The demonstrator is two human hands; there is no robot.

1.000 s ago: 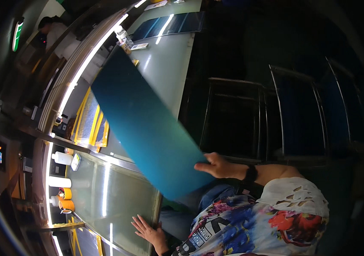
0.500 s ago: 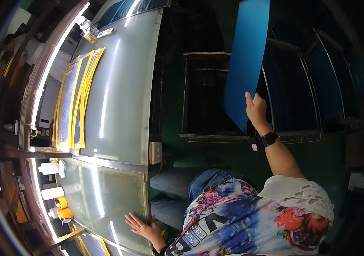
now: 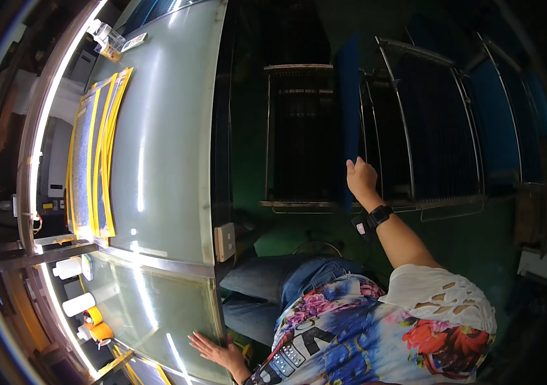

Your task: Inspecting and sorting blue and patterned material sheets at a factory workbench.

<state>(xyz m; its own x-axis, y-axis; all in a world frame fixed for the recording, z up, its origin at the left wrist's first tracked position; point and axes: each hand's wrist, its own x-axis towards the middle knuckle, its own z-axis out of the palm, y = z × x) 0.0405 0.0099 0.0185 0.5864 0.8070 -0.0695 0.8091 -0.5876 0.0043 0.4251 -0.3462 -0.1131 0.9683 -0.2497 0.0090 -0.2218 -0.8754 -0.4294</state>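
Observation:
My right hand (image 3: 362, 178) grips the near end of a thin blue panel (image 3: 348, 106), thumb on top. The panel stands nearly edge-on, at the right side of a dark metal slotted rack (image 3: 305, 67). Whether its lower edge sits inside the rack cannot be made out in the shadow. At the lower left, my left hand (image 3: 217, 350) lies with fingers spread on the near edge of a glass-topped lit table (image 3: 174, 147), holding nothing.
More racks (image 3: 437, 196) with blue panels stand to the right. Yellow-edged sheets (image 3: 99, 154) lie stacked on the table's left. White bottles (image 3: 78, 304) and orange tape rolls (image 3: 101, 332) line its near left side. A clear bottle (image 3: 112, 40) stands at the far end.
The blue panel has swung from showing its broad face to nearly edge-on and come lower, beside the rack. My right hand moved left and down with it. My left hand stays on the table.

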